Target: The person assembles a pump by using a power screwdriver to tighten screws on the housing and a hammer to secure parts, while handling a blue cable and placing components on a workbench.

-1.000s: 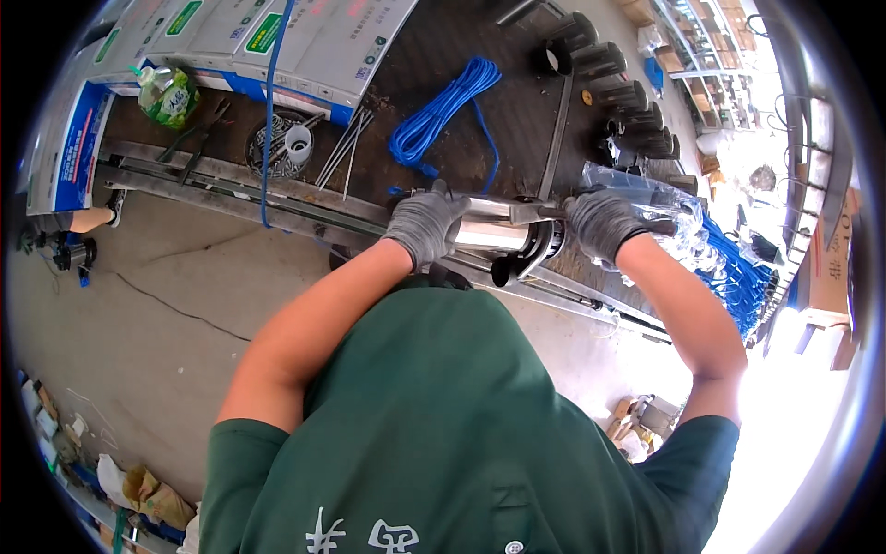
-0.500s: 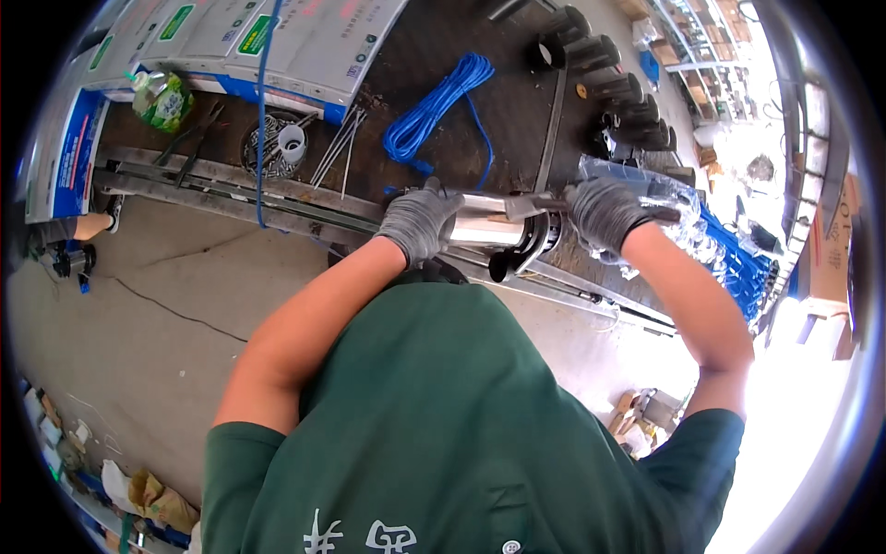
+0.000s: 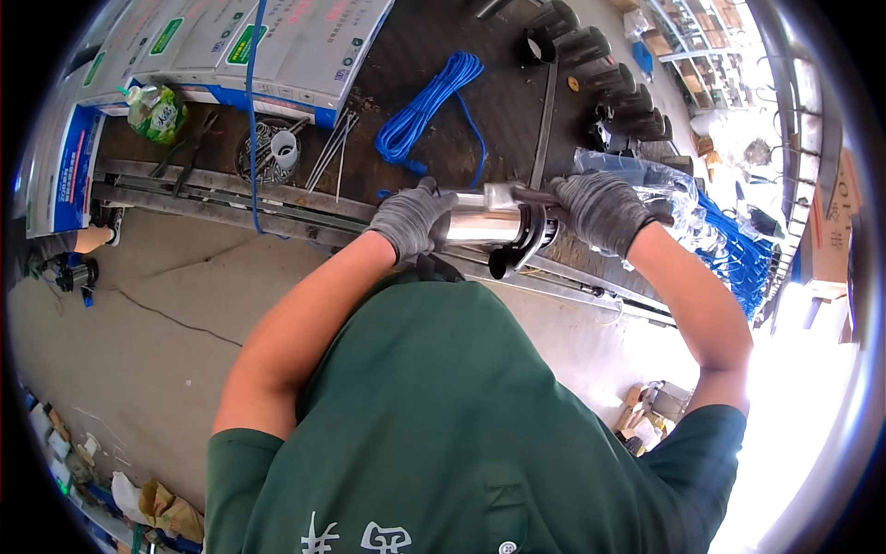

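My left hand (image 3: 413, 218), in a grey knit glove, is closed round the left end of a shiny metal cylinder (image 3: 482, 224) at the bench's near edge. A dark clamp-like fitting (image 3: 531, 238) with a round black opening sits at the cylinder's right end. My right hand (image 3: 604, 210), gloved alike, grips a hammer (image 3: 498, 196) by its handle. Its grey block head lies over the top of the cylinder; whether they touch, I cannot tell. The handle's end shows beyond the right side of my hand.
On the dark bench (image 3: 498, 111) lies a coil of blue cable (image 3: 425, 111). Several dark tubes (image 3: 609, 78) stand at the far right. Plastic-wrapped blue cables (image 3: 729, 245) lie on the right. To the left are a bowl of bolts (image 3: 266, 152), metal rods (image 3: 330, 152), pliers (image 3: 189, 157), a green bottle (image 3: 155, 113) and cartons (image 3: 277, 55).
The hammer head has shifted left along the top of the cylinder, and my right hand has moved slightly left with it. My left hand keeps its hold, a little further left.
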Action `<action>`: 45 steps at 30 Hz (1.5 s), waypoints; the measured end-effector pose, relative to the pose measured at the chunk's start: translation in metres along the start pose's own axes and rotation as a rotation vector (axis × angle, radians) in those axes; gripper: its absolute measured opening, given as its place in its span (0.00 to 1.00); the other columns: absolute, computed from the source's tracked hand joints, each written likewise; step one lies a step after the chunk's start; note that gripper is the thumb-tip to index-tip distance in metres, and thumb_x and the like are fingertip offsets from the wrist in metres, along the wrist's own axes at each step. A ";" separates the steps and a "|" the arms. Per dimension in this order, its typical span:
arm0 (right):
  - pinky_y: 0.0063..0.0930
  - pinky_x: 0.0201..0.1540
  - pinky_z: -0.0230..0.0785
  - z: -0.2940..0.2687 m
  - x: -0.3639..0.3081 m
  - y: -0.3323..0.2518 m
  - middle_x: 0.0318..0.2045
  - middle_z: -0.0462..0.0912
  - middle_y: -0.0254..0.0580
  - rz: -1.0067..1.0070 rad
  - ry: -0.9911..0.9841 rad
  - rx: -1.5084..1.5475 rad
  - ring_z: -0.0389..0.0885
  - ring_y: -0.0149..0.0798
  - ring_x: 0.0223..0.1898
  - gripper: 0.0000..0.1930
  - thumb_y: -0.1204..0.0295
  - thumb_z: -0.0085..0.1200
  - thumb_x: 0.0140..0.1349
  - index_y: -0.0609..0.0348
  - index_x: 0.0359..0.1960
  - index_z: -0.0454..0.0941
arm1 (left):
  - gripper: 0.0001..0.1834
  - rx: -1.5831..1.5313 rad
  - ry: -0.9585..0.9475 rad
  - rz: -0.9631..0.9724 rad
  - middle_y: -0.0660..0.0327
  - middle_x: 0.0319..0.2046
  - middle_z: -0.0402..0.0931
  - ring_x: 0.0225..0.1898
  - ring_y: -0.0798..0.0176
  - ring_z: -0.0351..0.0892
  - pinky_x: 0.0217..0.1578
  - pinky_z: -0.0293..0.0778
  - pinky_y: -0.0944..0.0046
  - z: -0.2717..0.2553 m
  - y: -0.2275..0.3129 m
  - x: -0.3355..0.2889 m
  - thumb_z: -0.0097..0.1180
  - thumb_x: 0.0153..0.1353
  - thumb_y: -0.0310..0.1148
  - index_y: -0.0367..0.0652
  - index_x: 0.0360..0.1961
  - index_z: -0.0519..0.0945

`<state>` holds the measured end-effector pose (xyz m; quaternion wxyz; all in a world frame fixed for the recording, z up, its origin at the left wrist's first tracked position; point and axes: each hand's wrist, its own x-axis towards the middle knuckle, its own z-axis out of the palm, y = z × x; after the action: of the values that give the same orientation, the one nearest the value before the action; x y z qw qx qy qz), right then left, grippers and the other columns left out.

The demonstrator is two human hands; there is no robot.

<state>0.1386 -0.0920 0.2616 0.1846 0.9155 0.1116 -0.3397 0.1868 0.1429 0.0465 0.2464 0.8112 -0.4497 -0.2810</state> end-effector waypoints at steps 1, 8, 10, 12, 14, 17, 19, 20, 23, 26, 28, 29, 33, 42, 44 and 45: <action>0.47 0.41 0.76 0.005 -0.004 -0.004 0.33 0.84 0.51 -0.014 0.070 0.117 0.84 0.56 0.38 0.09 0.65 0.56 0.66 0.56 0.41 0.78 | 0.48 0.001 0.002 -0.004 0.46 0.61 0.65 0.55 0.43 0.78 0.57 0.76 0.51 0.001 -0.001 0.000 0.77 0.40 0.31 0.54 0.67 0.71; 0.48 0.43 0.77 0.089 -0.014 0.029 0.35 0.86 0.52 0.208 -0.232 0.114 0.86 0.54 0.39 0.14 0.58 0.57 0.65 0.54 0.44 0.79 | 0.47 -0.026 0.022 -0.003 0.47 0.60 0.66 0.55 0.42 0.78 0.58 0.76 0.51 0.005 0.001 0.004 0.76 0.40 0.27 0.55 0.66 0.72; 0.49 0.45 0.77 0.071 -0.026 0.029 0.35 0.86 0.51 0.269 -0.219 0.152 0.86 0.54 0.40 0.15 0.58 0.57 0.65 0.54 0.44 0.80 | 0.45 -0.030 -0.041 -0.018 0.47 0.60 0.66 0.55 0.42 0.78 0.58 0.76 0.51 -0.006 0.007 0.002 0.76 0.40 0.27 0.55 0.64 0.72; 0.48 0.45 0.77 0.102 -0.037 0.056 0.35 0.86 0.52 0.328 -0.135 0.219 0.86 0.54 0.40 0.15 0.58 0.56 0.65 0.54 0.45 0.79 | 0.45 -0.035 -0.045 0.004 0.46 0.60 0.66 0.55 0.41 0.78 0.58 0.76 0.51 -0.006 0.007 0.002 0.76 0.41 0.28 0.54 0.65 0.71; 0.44 0.42 0.78 0.177 -0.063 0.084 0.35 0.86 0.52 0.401 0.058 0.467 0.86 0.52 0.37 0.15 0.59 0.59 0.65 0.55 0.46 0.79 | 0.47 -0.016 -0.064 -0.002 0.45 0.60 0.66 0.55 0.41 0.78 0.58 0.76 0.50 -0.009 0.013 0.002 0.76 0.41 0.29 0.55 0.66 0.69; 0.28 0.20 0.72 0.253 -0.075 0.070 0.30 0.81 0.40 0.737 0.228 1.335 0.77 0.29 0.23 0.22 0.67 0.61 0.66 0.57 0.60 0.74 | 0.47 -0.091 -0.003 0.040 0.45 0.60 0.65 0.55 0.40 0.77 0.58 0.76 0.49 -0.006 0.006 -0.001 0.75 0.43 0.29 0.56 0.67 0.68; 0.28 0.18 0.71 0.291 -0.067 0.047 0.28 0.79 0.39 0.745 0.390 1.572 0.75 0.30 0.20 0.22 0.67 0.60 0.66 0.58 0.59 0.74 | 0.44 -0.221 0.099 0.068 0.44 0.56 0.71 0.54 0.40 0.78 0.57 0.76 0.50 0.000 -0.009 -0.004 0.75 0.45 0.30 0.50 0.66 0.69; 0.26 0.16 0.69 0.317 -0.057 0.041 0.26 0.77 0.36 0.759 0.431 1.605 0.74 0.29 0.19 0.21 0.67 0.61 0.65 0.58 0.58 0.74 | 0.42 -0.335 0.129 0.053 0.44 0.54 0.73 0.53 0.41 0.79 0.56 0.76 0.51 0.001 -0.016 -0.005 0.75 0.46 0.30 0.48 0.65 0.70; 0.29 0.18 0.70 0.368 -0.030 0.028 0.28 0.79 0.38 0.896 0.256 1.727 0.76 0.30 0.23 0.24 0.66 0.62 0.64 0.57 0.60 0.74 | 0.29 -0.472 0.335 -0.147 0.47 0.48 0.81 0.50 0.49 0.80 0.53 0.76 0.55 0.012 -0.041 -0.014 0.68 0.57 0.30 0.40 0.60 0.75; 0.34 0.28 0.76 0.396 -0.003 0.005 0.29 0.81 0.39 0.918 0.384 1.640 0.80 0.36 0.26 0.26 0.64 0.63 0.63 0.59 0.62 0.73 | 0.19 -0.437 0.489 -0.379 0.52 0.47 0.82 0.46 0.55 0.79 0.52 0.75 0.56 0.064 -0.116 -0.017 0.57 0.70 0.35 0.40 0.58 0.78; 0.35 0.45 0.74 0.417 0.005 0.003 0.41 0.81 0.45 0.947 0.592 1.176 0.79 0.42 0.42 0.30 0.62 0.64 0.63 0.60 0.64 0.71 | 0.21 -0.552 0.305 -0.640 0.53 0.47 0.82 0.46 0.55 0.79 0.52 0.74 0.55 0.088 -0.146 -0.015 0.55 0.71 0.44 0.42 0.57 0.80; 0.35 0.54 0.73 0.425 0.009 0.001 0.48 0.81 0.48 0.959 0.681 0.939 0.79 0.45 0.50 0.31 0.60 0.65 0.63 0.61 0.65 0.71 | 0.23 -0.611 0.208 -0.768 0.53 0.47 0.83 0.46 0.55 0.79 0.52 0.74 0.55 0.088 -0.152 -0.014 0.53 0.72 0.49 0.43 0.56 0.80; 0.36 0.64 0.67 0.352 0.042 -0.020 0.60 0.72 0.45 0.337 1.225 1.960 0.73 0.42 0.59 0.43 0.74 0.70 0.58 0.55 0.73 0.58 | 0.32 -1.413 0.104 -1.142 0.55 0.51 0.82 0.51 0.49 0.79 0.51 0.74 0.43 0.067 -0.106 0.003 0.44 0.70 0.65 0.50 0.55 0.80; 0.51 0.64 0.64 0.323 0.064 -0.057 0.59 0.66 0.61 0.751 1.173 1.214 0.68 0.62 0.59 0.57 0.52 0.78 0.42 0.61 0.71 0.56 | 0.22 -1.445 0.239 -1.207 0.58 0.45 0.82 0.47 0.47 0.79 0.48 0.73 0.39 0.056 -0.079 0.025 0.40 0.72 0.51 0.50 0.52 0.78; 0.55 0.62 0.64 0.330 0.055 -0.071 0.58 0.65 0.64 0.752 1.182 1.241 0.68 0.64 0.59 0.57 0.50 0.76 0.44 0.59 0.72 0.54 | 0.20 -1.197 0.249 -1.151 0.57 0.46 0.82 0.49 0.48 0.79 0.50 0.74 0.45 0.041 -0.057 0.033 0.42 0.71 0.46 0.49 0.52 0.79; 0.56 0.62 0.64 0.343 0.056 -0.080 0.58 0.64 0.64 0.769 1.251 1.181 0.67 0.65 0.59 0.56 0.48 0.75 0.45 0.59 0.71 0.55 | 0.19 -0.999 0.233 -1.025 0.56 0.47 0.82 0.50 0.49 0.79 0.51 0.74 0.48 0.031 -0.046 0.042 0.43 0.71 0.44 0.48 0.53 0.79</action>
<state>-0.0453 -0.1574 -0.0372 -0.3033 0.8511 -0.3096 0.2962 0.2113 0.1240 -0.0158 0.4713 0.7352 0.1983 -0.4451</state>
